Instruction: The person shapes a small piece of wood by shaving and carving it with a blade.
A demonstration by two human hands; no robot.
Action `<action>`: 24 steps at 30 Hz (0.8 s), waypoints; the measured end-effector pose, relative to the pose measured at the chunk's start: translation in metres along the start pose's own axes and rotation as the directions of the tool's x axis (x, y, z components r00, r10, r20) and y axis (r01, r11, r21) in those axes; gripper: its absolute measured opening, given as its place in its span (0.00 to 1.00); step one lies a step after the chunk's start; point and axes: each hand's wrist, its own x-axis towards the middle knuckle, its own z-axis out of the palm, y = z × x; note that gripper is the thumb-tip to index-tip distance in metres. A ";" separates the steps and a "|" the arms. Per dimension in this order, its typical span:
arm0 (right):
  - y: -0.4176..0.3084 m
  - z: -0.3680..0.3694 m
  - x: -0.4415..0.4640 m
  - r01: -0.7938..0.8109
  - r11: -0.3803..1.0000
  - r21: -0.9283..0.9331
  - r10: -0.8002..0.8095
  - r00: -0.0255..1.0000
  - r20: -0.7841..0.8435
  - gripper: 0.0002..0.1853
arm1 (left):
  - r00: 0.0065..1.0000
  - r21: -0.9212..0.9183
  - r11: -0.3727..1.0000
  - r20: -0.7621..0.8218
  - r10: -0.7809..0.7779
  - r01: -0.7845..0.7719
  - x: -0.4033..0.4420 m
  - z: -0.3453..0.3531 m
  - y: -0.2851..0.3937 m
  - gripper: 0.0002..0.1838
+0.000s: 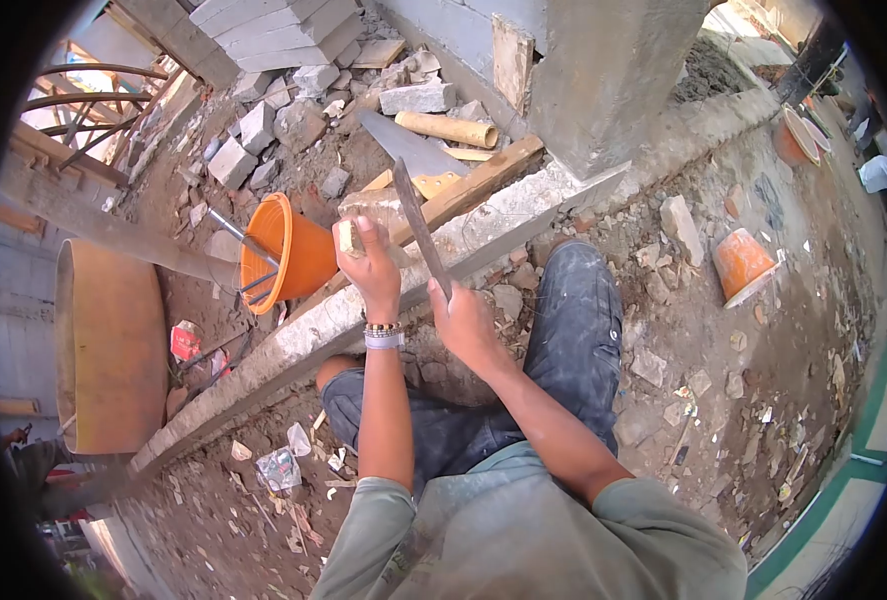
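My left hand (371,265), with bracelets at the wrist, is closed around a small pale block (349,238) over the concrete ledge. To its right, my right hand (460,320) grips the lower end of a long, flat, dark blade (418,220) that points up and away. Blade and block are apart. Just left of my left hand stands an orange bucket (308,250) with metal rods (246,240) in it. A handsaw (413,150) lies behind the blade, beside a wooden strip (483,185) and a bamboo piece (447,129).
The concrete ledge (293,345) runs diagonally before my knees. A concrete column (603,90) rises ahead. Grey blocks (283,30) and rubble lie at upper left, a curved yellowish sheet (113,350) at left. An orange bucket (743,265) lies tipped at right. Part of another person (38,465) shows at far left.
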 end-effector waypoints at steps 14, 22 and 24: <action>0.007 0.012 -0.005 -0.024 0.999 0.035 0.024 1.000 -0.003 0.21 | 0.999 -0.014 1.000 -0.031 -0.013 0.013 -0.003 -0.003 0.001 0.12; 0.022 0.023 0.000 0.013 0.999 -0.031 -0.012 0.999 0.041 0.21 | 0.999 -0.003 1.000 -0.023 -0.027 0.027 -0.003 -0.007 -0.004 0.12; 0.010 0.015 -0.004 0.010 0.999 0.035 -0.009 1.000 -0.002 0.21 | 0.999 -0.013 1.000 -0.039 -0.029 0.028 -0.003 -0.006 -0.002 0.12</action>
